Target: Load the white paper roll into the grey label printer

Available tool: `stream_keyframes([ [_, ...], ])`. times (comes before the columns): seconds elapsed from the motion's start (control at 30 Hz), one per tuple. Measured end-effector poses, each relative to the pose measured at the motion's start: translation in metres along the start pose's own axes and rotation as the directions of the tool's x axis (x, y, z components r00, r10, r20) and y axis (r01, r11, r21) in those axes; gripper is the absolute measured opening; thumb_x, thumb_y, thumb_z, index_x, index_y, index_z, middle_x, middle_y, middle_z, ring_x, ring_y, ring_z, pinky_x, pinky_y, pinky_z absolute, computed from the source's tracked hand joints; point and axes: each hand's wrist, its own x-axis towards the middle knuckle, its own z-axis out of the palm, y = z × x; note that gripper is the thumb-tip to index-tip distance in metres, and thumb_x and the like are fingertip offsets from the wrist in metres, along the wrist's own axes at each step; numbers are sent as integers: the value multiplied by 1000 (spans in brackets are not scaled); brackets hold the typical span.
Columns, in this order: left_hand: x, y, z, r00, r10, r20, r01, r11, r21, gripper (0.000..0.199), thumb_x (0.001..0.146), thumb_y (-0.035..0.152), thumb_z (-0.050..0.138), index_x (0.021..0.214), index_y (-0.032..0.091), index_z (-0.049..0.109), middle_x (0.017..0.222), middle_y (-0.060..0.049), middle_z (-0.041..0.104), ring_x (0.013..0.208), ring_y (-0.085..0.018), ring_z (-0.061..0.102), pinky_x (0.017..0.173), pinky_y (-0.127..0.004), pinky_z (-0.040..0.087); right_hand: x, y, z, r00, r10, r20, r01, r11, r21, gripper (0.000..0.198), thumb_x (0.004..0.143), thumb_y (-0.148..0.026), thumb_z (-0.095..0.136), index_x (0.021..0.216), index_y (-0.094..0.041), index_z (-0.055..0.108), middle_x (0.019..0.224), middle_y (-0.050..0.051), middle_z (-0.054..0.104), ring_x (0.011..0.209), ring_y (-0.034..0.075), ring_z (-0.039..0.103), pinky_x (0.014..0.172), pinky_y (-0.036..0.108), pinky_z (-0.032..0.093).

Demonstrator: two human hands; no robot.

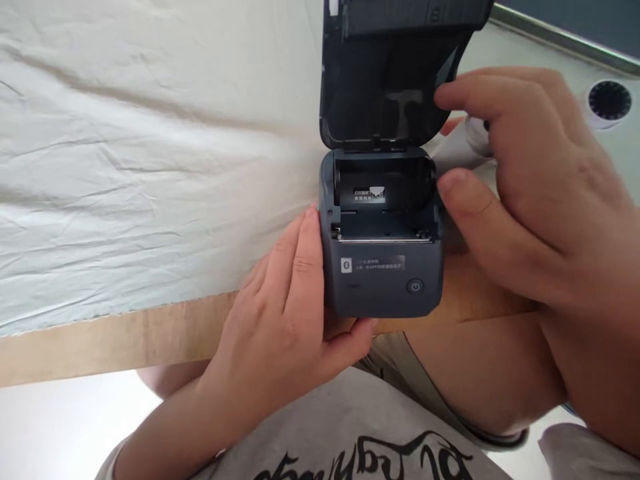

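A dark grey label printer [385,290] faces me with its lid [383,87] swung up and back. Its roll compartment [370,177] holds no roll, and a small sticker shows on the inner wall. My left hand [280,307] grips the printer's left side, its thumb at the lower front edge. At the printer's right side is my right hand [530,160], its thumb and index finger apart near the compartment and lid. Its other fingers curl around a white paper roll [463,147], which is partly hidden behind the hand.
Another white roll with a black core [610,103] stands at the right. A dark panel with a metal edge [570,43] lies at the upper right. Wrinkled pale cloth [150,167] covers the table, whose wooden edge [115,333] runs along the front.
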Motion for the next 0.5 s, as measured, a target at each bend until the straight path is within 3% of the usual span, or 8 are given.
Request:
stream_keyframes([
  [0.1,-1,0,0,1000,-4,5,4,1000,-16,94,116,54,67,191,18,25,177,-29,67,158,-46,76,122,-59,74,2,0,-3,991,130,13,-129,991,-19,64,119,-60,42,180,-42,51,181,3,52,163,26,57,140,62,41],
  [0.17,-1,1,0,1000,-4,11,5,1000,-24,94,116,53,67,191,17,25,178,-28,67,159,-45,76,124,-57,73,3,2,-6,980,199,10,-199,979,-36,62,114,-54,52,175,-42,55,171,3,60,147,22,66,131,60,46],
  [0.23,0,2,0,1000,-1,-1,1,1000,-21,91,116,52,65,190,14,28,177,-29,67,158,-44,76,124,-56,73,4,4,-8,981,195,22,-194,980,-32,52,109,-49,59,159,-39,67,136,2,72,116,14,68,118,54,53],
  [0.3,1,2,-1,1000,11,-3,-11,1000,-13,90,116,50,65,190,12,30,176,-31,68,158,-44,76,123,-56,74,5,8,-8,988,144,58,-145,989,9,34,110,-52,62,136,-35,75,100,-1,66,91,8,60,104,48,54],
  [0.33,1,2,-1,1000,23,-2,-24,1000,-5,90,116,50,65,189,11,30,175,-31,69,158,-44,77,123,-55,74,5,10,-8,990,114,78,-117,993,31,32,112,-57,61,128,-33,75,93,-2,64,86,7,57,99,47,53],
  [0.43,3,1,-1,998,62,-21,-61,998,28,88,115,47,65,185,4,35,170,-32,72,156,-43,78,121,-53,74,4,17,-7,996,28,85,-31,999,32,46,116,-71,54,118,-29,74,103,1,68,92,9,60,92,45,51],
  [0.5,4,1,-1,996,79,-33,-77,996,55,85,115,46,63,181,-2,39,166,-34,74,154,-43,79,121,-50,73,3,20,-7,999,-7,41,8,1000,-3,37,116,-62,55,118,-31,74,112,4,66,100,12,61,94,45,52],
])
